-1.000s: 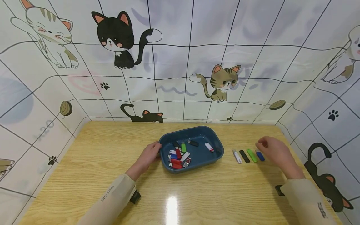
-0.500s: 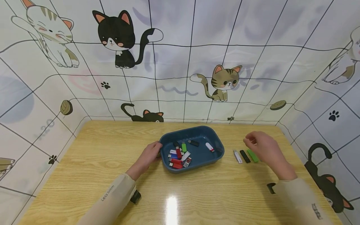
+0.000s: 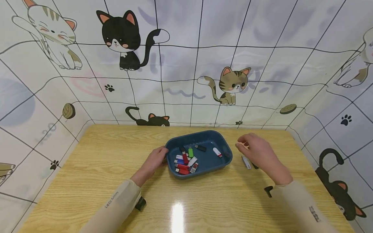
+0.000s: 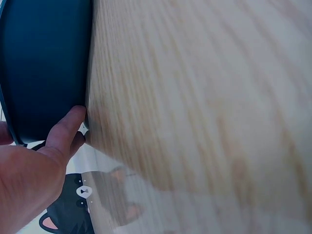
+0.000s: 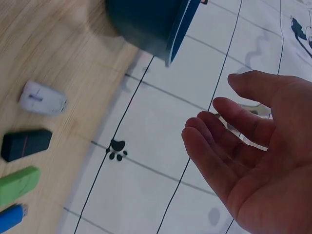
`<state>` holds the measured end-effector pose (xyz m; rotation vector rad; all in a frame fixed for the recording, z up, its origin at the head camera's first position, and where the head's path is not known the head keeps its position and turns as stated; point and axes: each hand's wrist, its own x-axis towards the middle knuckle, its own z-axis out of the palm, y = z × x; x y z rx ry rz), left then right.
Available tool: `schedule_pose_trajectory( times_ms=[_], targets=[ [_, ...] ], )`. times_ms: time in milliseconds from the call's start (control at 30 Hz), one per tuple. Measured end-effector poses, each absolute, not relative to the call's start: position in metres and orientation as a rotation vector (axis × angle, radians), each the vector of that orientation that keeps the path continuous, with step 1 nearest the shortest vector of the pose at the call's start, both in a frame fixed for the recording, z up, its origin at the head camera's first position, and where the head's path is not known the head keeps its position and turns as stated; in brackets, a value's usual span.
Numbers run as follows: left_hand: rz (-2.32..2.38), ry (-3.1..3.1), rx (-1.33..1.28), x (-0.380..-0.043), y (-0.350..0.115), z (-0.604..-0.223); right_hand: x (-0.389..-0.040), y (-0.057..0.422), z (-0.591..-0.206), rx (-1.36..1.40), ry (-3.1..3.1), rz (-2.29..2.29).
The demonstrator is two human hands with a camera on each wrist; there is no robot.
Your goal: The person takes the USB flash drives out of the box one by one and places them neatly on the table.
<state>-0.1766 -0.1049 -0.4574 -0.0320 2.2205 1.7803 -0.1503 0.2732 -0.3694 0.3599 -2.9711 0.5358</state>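
Note:
My left hand [image 3: 152,161] holds the left end of a dark blue plastic tray [image 3: 208,165], with fingers [image 4: 66,129] against its outer wall and the thumb partly out of sight. Several USB flash drives lie in the tray, among them a white-and-red one [image 3: 217,152] and a black one [image 3: 200,148]. Just right of the tray, my right hand [image 3: 256,152] hovers above the table, fingers loosely bent and holding nothing. Beneath it a row of USB drives shows in the right wrist view: silver-white [image 5: 43,99], black [image 5: 27,144], green [image 5: 19,185] and blue [image 5: 11,217].
The wooden table [image 3: 116,142] meets a cat-printed cloth backdrop [image 3: 180,64] at the back and sides. A black strap piece [image 3: 140,204] sits under the left sleeve, and another [image 3: 268,191] by the right sleeve.
My right hand has moved left from above the blue USB drive toward the tray, now covering most of the row in the head view. The left hand and tray stay put.

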Motion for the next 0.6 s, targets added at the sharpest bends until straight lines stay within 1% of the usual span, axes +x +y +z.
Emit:
schedule_pose_trajectory(
  times_ms=[333,600],
  targets=[
    [1.765,2.240,-0.028,-0.177,-0.104,-0.457,-0.161,0.239,-0.368,0.555,-2.960,0.450],
    [1.783,2.229,-0.044,-0.178,-0.105,-0.458,-0.173,0.208,-0.373,0.655,-3.023,0.438]
  ],
)
